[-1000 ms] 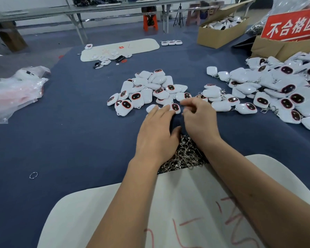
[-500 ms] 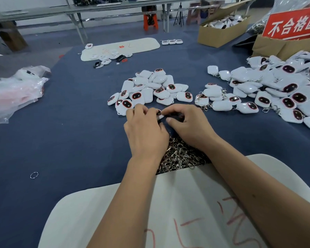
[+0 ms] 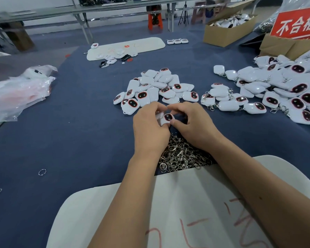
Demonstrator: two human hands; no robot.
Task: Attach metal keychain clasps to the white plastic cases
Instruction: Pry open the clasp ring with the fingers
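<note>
White plastic case (image 3: 166, 119), dark oval face up, sits pinched between both hands just above the blue table (image 3: 70, 140), near the middle of it. The left hand (image 3: 150, 129) curls its fingers over the case's left side, and the right hand (image 3: 193, 126) presses a thumb on its lower edge with the index finger arched over the top; both forearms reach in from six o'clock. Directly beneath the wrists lies a heap of metal clasps (image 3: 181, 156). At twelve o'clock sits a pile of loose cases (image 3: 154, 86); at two o'clock, a larger pile (image 3: 276, 86) carries clasps. A red sign (image 3: 297, 24) at one o'clock reads "不合格", its end cut off.
</note>
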